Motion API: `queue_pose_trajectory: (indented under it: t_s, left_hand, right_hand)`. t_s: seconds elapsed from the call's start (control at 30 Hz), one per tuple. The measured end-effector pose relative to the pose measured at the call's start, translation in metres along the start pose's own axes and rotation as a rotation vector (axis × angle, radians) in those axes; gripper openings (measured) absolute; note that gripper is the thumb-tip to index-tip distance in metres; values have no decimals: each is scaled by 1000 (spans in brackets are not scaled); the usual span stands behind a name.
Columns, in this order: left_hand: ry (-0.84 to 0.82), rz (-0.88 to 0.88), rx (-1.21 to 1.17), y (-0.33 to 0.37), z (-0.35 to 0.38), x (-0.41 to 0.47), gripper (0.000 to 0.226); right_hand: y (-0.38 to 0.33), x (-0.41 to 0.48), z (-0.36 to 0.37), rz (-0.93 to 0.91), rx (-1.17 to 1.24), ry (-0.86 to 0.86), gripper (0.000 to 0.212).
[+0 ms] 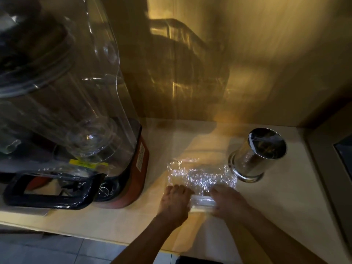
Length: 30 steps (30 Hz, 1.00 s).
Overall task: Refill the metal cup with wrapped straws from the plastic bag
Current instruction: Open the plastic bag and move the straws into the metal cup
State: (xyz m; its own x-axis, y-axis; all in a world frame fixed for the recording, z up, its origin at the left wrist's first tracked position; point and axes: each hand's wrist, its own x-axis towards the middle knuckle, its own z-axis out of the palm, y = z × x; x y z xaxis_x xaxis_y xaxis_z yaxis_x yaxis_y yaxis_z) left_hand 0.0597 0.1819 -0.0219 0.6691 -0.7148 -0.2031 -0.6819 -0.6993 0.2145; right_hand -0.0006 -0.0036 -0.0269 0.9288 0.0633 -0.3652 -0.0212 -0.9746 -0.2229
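Two hands (175, 201), one plastic bag (202, 174), one metal cup (257, 155), one blender (76, 130)

Dim, warm yellow light is falling on the back wall (247, 54) and countertop (285, 216), leaving the left side dark. Glare is sparkling off the plastic bag (202, 174). Motion blur is softening everything, and the wide lens is bending the edges.

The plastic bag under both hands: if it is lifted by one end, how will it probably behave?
The plastic bag looks thin and crinkled, so it would probably sag rather than stay flat. Its glossy film may slip between the fingers. The left hand and right hand hold its near end; the rest would likely droop.
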Motion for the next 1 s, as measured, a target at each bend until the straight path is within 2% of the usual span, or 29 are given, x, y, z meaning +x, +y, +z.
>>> queue_pose_trajectory:
  t_s: [0.1,0.17,0.23,0.43,0.53,0.63,0.67,0.73,0.8,0.83,0.9,1.0]
  left_hand:
    - [242,-25,91,1,-11,6,24]
    - [268,-37,87,2,-12,5,22]
    - [223,-37,85,2,-5,-2,26]
    - [-46,-82,-13,2,24,-28,57]
    - [-44,-60,-15,-2,21,-22,42]
    - [7,-56,-36,-7,11,-8,39]
    - [22,-48,-48,-9,8,-4,44]
    - [-3,-25,-60,-14,6,4,62]
    - [-119,-14,-55,-20,5,9,74]
    - [-194,-8,-50,-22,6,10,75]
    - [-284,10,-43,-23,9,8,75]
    - [-213,33,-24,-17,18,0,68]
  right_hand:
    - [-3,-2,-8,-9,-118,275,39]
    - [-9,-6,-7,-17,-171,369,41]
    - [-13,-10,1,-48,-183,386,40]
    - [-8,-27,21,-128,-135,262,30]
    - [-9,-24,11,-87,-102,202,27]
    - [-8,-14,1,-29,96,123,20]
    - [-7,-11,0,6,126,128,26]
    - [-5,-6,1,63,154,138,54]
    - [-4,-4,3,115,179,59,79]
    - [-4,-4,6,128,160,-12,84]
    - [-3,-7,16,108,50,-106,86]
    - [-4,-11,23,43,-63,-70,76]
